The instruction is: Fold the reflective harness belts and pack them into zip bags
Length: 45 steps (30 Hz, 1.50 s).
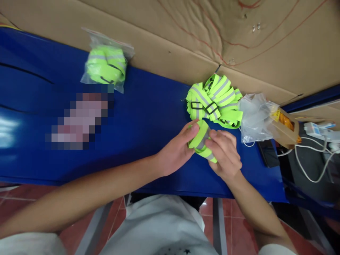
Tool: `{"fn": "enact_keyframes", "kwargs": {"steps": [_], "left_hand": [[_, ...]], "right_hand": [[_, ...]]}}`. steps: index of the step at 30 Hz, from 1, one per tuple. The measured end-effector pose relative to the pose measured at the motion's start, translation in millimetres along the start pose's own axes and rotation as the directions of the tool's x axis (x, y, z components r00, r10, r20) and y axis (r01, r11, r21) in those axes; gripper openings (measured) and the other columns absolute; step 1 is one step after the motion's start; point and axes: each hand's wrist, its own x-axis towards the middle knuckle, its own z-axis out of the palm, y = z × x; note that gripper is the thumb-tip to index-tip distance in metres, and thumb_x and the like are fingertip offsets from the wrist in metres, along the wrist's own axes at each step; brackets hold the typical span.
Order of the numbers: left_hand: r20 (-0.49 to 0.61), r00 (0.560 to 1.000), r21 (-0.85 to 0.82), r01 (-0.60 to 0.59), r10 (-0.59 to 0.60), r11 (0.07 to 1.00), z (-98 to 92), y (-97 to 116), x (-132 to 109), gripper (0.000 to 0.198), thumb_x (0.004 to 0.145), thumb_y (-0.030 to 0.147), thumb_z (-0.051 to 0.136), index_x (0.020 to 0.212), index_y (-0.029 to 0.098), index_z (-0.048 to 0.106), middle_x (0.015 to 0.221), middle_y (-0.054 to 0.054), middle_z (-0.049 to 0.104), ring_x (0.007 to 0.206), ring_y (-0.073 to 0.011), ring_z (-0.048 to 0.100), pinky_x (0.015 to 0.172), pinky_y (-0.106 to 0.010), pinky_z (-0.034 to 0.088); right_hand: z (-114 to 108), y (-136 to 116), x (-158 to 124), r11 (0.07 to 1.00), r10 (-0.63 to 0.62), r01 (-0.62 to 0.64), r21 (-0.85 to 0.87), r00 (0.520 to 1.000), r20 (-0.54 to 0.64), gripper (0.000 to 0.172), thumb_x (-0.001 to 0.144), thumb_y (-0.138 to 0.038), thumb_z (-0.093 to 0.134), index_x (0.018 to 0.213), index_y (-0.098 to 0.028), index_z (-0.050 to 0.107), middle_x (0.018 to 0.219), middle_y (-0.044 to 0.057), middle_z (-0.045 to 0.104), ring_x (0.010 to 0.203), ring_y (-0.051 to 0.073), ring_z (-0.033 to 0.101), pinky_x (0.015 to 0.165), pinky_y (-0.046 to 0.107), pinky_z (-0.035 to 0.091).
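Between my two hands, over the blue table, is a folded neon-yellow reflective strap with a grey stripe. My left hand grips it from the left, the thumb pressed on its upper edge. On the other side my right hand is closed on its lower right part, fingers curled over the band. Just beyond lies a heap of similar reflective straps with black buckles. A clear zip bag at the back left contains more of these straps.
Clear plastic bags and an open cardboard box with orange contents sit right of the heap. A dark phone lies near the blue table's right end, beside white cables. Brown cardboard lines the back. A pixelated patch covers something at left.
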Motion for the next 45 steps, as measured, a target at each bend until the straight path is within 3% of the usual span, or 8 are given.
{"fn": "enact_keyframes", "kwargs": {"steps": [6,11,18,23,28,33,40,45], "left_hand": [[0.044,0.999,0.102,-0.003,-0.002,0.995,-5.2,0,2,0.038,0.079,0.042,0.089,0.108,0.023,0.072,0.112,-0.005,0.076,0.120,-0.0258,0.068,0.101,-0.034,0.052],[-0.002,0.997,0.165,-0.070,0.071,0.984,-12.8,7,9,0.043,0.078,0.043,0.089,0.111,0.021,0.072,0.110,-0.005,0.077,0.114,-0.0229,0.071,0.099,-0.032,0.053],[0.103,0.989,0.228,-0.125,0.104,0.966,-16.1,2,13,0.050,0.073,0.031,0.095,0.118,0.025,0.074,0.127,-0.006,0.075,0.130,-0.0266,0.065,0.109,-0.036,0.050],[0.025,0.997,0.275,-0.082,0.078,0.958,-21.7,-4,21,0.047,0.080,0.030,0.089,0.124,0.024,0.074,0.130,-0.007,0.075,0.130,-0.0277,0.065,0.109,-0.038,0.050],[0.027,1.000,0.277,0.002,-0.010,0.961,-27.5,-8,21,0.046,0.074,0.026,0.092,0.118,0.023,0.077,0.130,-0.009,0.075,0.127,-0.0303,0.068,0.106,-0.039,0.054],[-0.012,1.000,0.260,0.022,-0.019,0.965,-26.6,-5,20,0.050,0.070,0.022,0.094,0.118,0.021,0.077,0.130,-0.010,0.076,0.131,-0.0338,0.065,0.112,-0.044,0.051],[0.080,0.996,0.287,-0.068,0.047,0.955,-25.6,30,29,0.051,0.070,0.023,0.092,0.118,0.019,0.077,0.127,-0.011,0.077,0.128,-0.0347,0.067,0.113,-0.046,0.052],[0.166,0.985,0.426,-0.117,0.049,0.897,-35.4,94,25,0.049,0.066,0.026,0.090,0.113,0.018,0.078,0.115,-0.010,0.080,0.127,-0.0384,0.067,0.109,-0.047,0.055]], "right_hand": [[11,3,-4,0.994,0.062,-0.040,-0.097,0.971,0.232,0.034,0.098,-0.033,0.064,0.129,-0.045,0.072,0.137,-0.005,0.071,0.138,0.029,0.061,0.130,0.059,0.027],[17,-16,5,0.998,-0.059,0.059,0.008,0.938,0.343,0.067,0.103,-0.033,0.053,0.166,-0.034,0.028,0.167,0.005,0.039,0.158,0.033,0.032,0.130,0.067,-0.004],[3,-26,11,0.909,0.112,-0.230,0.347,0.938,0.328,0.060,0.109,-0.057,0.023,0.167,-0.041,0.022,0.174,-0.006,0.023,0.163,0.026,0.014,0.133,0.057,-0.006],[-4,-11,22,0.825,0.300,-0.343,0.449,0.939,0.167,0.055,0.109,-0.056,0.023,0.151,-0.034,0.052,0.145,0.004,0.065,0.142,0.026,0.056,0.128,0.054,0.031],[-43,62,29,0.839,0.356,-0.479,-0.259,0.842,-0.406,0.040,0.104,-0.049,0.048,0.122,-0.021,0.070,0.123,0.013,0.072,0.121,0.031,0.064,0.111,0.056,0.042],[-65,114,25,0.531,0.552,-0.640,-0.556,0.759,-0.346,0.038,0.092,-0.044,0.061,0.112,-0.015,0.074,0.113,0.019,0.074,0.109,0.036,0.063,0.103,0.064,0.033],[-74,74,29,0.736,0.189,-0.429,-0.524,0.873,-0.450,0.026,0.099,-0.033,0.054,0.105,-0.020,0.076,0.107,0.010,0.077,0.105,0.030,0.068,0.103,0.051,0.036],[-73,68,23,0.842,0.128,-0.122,-0.525,0.991,-0.026,0.028,0.097,-0.018,0.053,0.097,-0.028,0.079,0.121,0.004,0.077,0.122,0.031,0.063,0.109,0.056,0.032]]}}
